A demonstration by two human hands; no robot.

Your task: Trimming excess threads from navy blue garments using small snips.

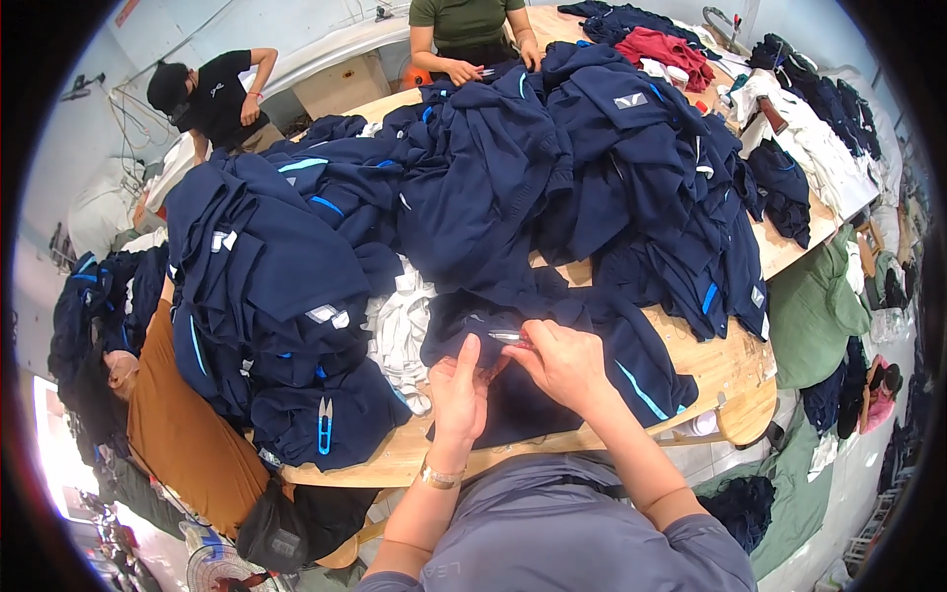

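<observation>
My right hand (564,363) is closed on a small metallic tool (506,336) that looks like thread snips. Its tip points left over the navy garment (464,314) in front of me. Facing it, my left hand (460,390) has its thumb raised and its fingers curled against the cloth, gripping the same garment; the folds partly hide those fingertips. A light-blue stripe (641,391) runs along this garment's right side. To the left, blue-handled thread snips (325,426) lie on another dark garment.
Heaped navy garments (286,247) cover much of the wooden table (740,375). White cloth strips (400,326) lie between piles. Across the table, a person in green (469,30) handles cloth; another in black (212,94) bends at the far left. A brown cloth (182,414) hangs at left.
</observation>
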